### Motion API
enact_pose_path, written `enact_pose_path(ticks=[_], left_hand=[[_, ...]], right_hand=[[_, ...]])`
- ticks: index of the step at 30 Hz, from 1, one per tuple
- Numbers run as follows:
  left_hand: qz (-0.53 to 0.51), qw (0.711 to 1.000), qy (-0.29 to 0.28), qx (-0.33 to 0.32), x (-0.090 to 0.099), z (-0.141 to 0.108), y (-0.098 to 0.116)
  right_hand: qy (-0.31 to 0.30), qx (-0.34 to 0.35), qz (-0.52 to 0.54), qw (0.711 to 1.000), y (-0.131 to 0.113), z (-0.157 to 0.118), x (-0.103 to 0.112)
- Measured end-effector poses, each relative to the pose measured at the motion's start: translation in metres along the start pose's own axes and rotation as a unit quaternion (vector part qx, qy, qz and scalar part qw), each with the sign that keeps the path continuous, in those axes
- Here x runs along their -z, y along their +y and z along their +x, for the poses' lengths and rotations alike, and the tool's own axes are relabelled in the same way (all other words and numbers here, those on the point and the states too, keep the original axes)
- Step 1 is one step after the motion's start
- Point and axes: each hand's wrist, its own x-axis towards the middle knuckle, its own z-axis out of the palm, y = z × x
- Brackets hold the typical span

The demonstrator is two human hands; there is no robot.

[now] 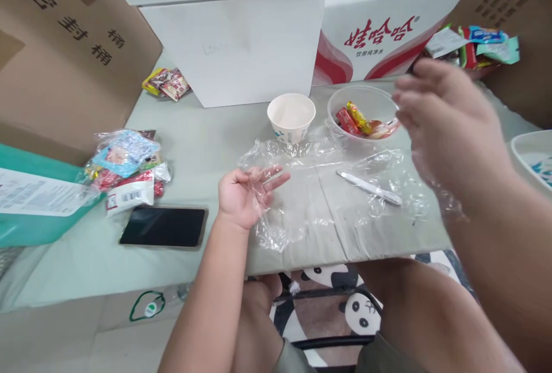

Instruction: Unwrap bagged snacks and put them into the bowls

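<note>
My left hand (pixel 241 196) is over the table's front half, with thumb and forefinger pinched on clear plastic film (pixel 280 226) and the other fingers stretched out. The crinkled film spreads to the right across the table. My right hand (pixel 448 123), smeared by motion, is raised beside a clear plastic bowl (pixel 334 127); whether it grips anything is unclear. Several wrapped snacks (pixel 360 117) lie in that bowl. Left of it stands a white paper bowl (pixel 291 113). A slim white pen-shaped tool (pixel 371 188) lies among the film.
A phone (pixel 164 227) and a pile of packaged snacks (pixel 129 160) lie at left, with small packets (pixel 168 84) behind. White boxes (pixel 241 45) line the back. More packets (pixel 478 45) sit at back right, above another bowl (pixel 530 149). My knees are below the table edge (pixel 345 259).
</note>
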Motion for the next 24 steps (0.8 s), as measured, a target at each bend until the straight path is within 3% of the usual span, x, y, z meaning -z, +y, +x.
enact_pose_path(ticks=[4, 8, 10, 15, 20, 24], left_hand=[[0.030, 0.999, -0.036, -0.009, 0.002, -0.005, 0.000], [0.068, 0.995, -0.069, -0.040, 0.004, -0.010, -0.003], [0.077, 0.993, -0.057, -0.064, 0.005, -0.011, -0.003], [0.095, 0.983, -0.017, -0.158, 0.007, -0.007, -0.001], [0.117, 0.972, 0.034, -0.200, 0.004, -0.001, 0.000], [0.230, 0.953, 0.063, -0.187, 0.004, 0.007, -0.004]], right_hand=[[-0.081, -0.189, 0.011, 0.979, 0.009, -0.081, -0.002], [-0.181, -0.323, 0.113, 0.922, 0.030, -0.107, -0.009], [-0.158, -0.327, 0.113, 0.925, 0.037, -0.103, -0.011], [-0.041, -0.257, 0.069, 0.963, 0.051, -0.090, -0.012], [-0.015, -0.227, 0.041, 0.973, 0.060, -0.085, -0.007], [-0.017, -0.219, 0.002, 0.976, 0.061, -0.084, -0.006]])
